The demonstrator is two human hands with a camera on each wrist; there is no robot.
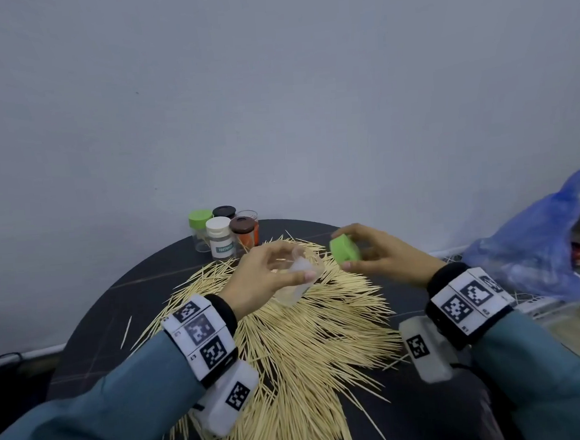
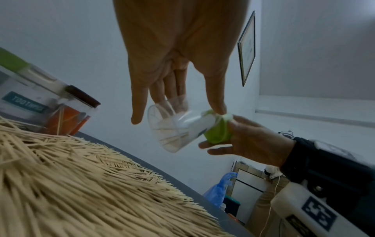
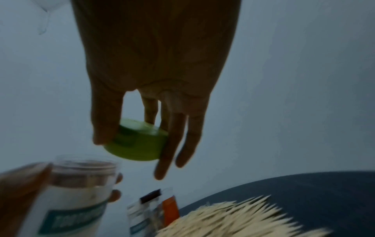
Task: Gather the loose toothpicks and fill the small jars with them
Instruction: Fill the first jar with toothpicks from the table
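- Left hand (image 1: 263,279) grips a clear open jar (image 1: 298,281), fingers and thumb curled round its wall, above the far part of the pile; jar tilted, mouth toward 2 o'clock. From the left wrist, a few toothpicks show through its clear base (image 2: 172,133).
- Right hand (image 1: 378,255) pinches a green lid (image 1: 345,248) between thumb and fingers, just beside the jar mouth at its 3 o'clock, lid off the jar. From the right wrist the lid (image 3: 138,142) sits above the open rim of the jar (image 3: 81,184), apart from it; jar label partly legible, blurred.
- Loose toothpicks (image 1: 290,343) lie in a broad fan-shaped heap over the middle of the round dark table (image 1: 94,340), spreading from 12 o'clock down to the near edge at 6; one stray pick (image 1: 126,332) lies apart at 9 o'clock.
- Cluster of small jars at the table's 11 o'clock, against the wall: green-lidded jar (image 1: 200,230), white-lidded jar (image 1: 220,237) with a label, two with dark brown lids (image 1: 224,212) (image 1: 243,230), one clear open jar (image 1: 249,215) at the back. Orange shows in the front brown-lidded one.
- Blue plastic bag (image 1: 538,250) off the table at 3 o'clock; contents unclear.
- Both wrists carry bands with black-and-white markers (image 1: 200,332) (image 1: 466,300); teal sleeves (image 1: 90,422).
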